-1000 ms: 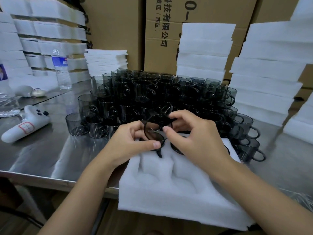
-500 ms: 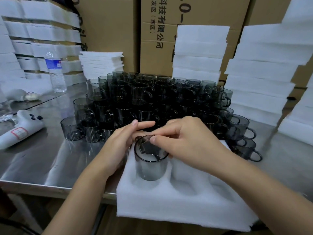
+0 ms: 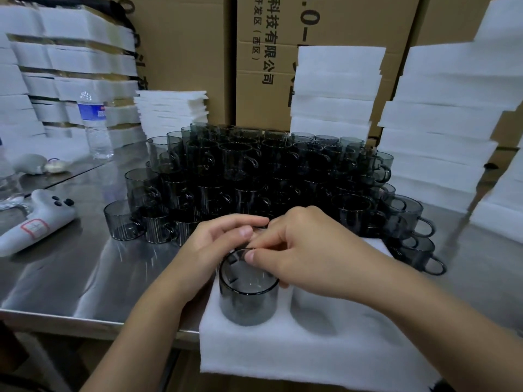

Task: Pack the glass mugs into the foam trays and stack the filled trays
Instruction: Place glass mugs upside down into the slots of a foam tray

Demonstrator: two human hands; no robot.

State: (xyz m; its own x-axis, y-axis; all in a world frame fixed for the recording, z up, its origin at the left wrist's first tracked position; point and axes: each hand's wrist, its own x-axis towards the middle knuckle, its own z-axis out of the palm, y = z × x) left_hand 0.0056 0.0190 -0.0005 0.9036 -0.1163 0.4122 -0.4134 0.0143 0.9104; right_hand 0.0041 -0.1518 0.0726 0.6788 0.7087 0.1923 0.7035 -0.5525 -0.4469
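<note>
A smoky grey glass mug (image 3: 246, 301) stands upright in the near-left pocket of a white foam tray (image 3: 311, 357), which lies at the near edge of the table and hangs a little over it. The right hand (image 3: 308, 256) pinches the mug's far rim, thumb outside and fingers curled over it. The left hand (image 3: 215, 250) sits close against the mug's far-left side with fingers bent towards the right hand; whether it actually grips anything I cannot tell. Just behind the tray, a big heap of matching mugs (image 3: 254, 171) is stacked several layers high, handles poking out on the right. Printed Chinese characters run down the cardboard cartons (image 3: 283, 52) at the back, among them "有限公司" and "(西区)". A clear water bottle (image 3: 94, 125) carries a blue label too small to read, and a white handheld controller (image 3: 36, 222) bears a red-edged sticker. All of it rests on a shiny steel table (image 3: 70, 273). Tall stacks of foam trays (image 3: 438, 131) rise on the right, with a shorter pile of thin foam sheets (image 3: 172, 111) behind the mugs.
</note>
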